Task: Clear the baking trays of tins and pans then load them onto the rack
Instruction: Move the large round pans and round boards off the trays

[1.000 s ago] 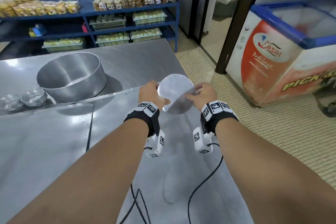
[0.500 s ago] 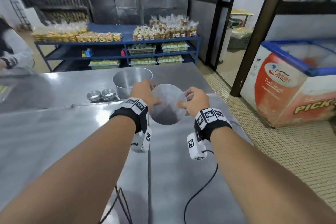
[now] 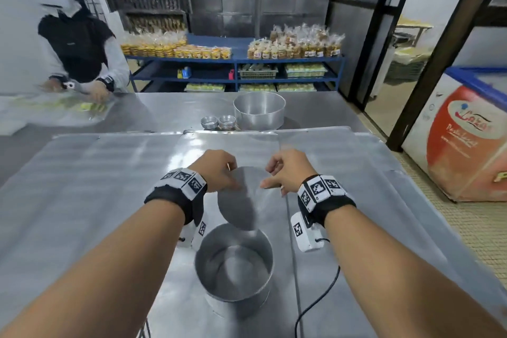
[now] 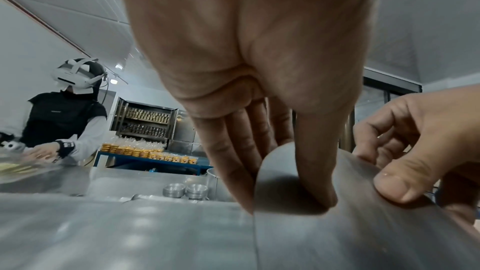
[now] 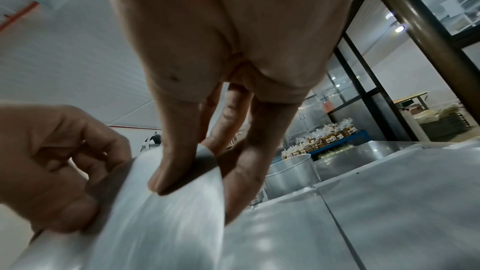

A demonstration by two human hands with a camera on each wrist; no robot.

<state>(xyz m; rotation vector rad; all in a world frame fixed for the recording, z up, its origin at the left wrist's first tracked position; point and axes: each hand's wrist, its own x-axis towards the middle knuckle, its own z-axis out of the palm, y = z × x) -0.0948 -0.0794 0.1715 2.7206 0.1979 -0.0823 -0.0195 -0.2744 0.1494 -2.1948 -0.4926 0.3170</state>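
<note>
Dull grey metal, thin and flat, the round disc [image 3: 241, 197] is pinched at its edges by both grips, left hand [image 3: 216, 170] and right hand [image 3: 285, 170], thumbs on top. It hangs tilted just above an open round tin [image 3: 233, 263] on the steel surface [image 3: 82, 186]. Red lettering on the freezer [image 3: 466, 140] is too blurred to read.

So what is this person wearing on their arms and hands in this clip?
Both forearms are bare, with no sleeves or gloves. Each wrist carries a black band topped with white square tiles printed with black-and-white markers. A white boxy camera unit with the same markers hangs under each wrist. Thin black cables trail from the units across the table.
</note>
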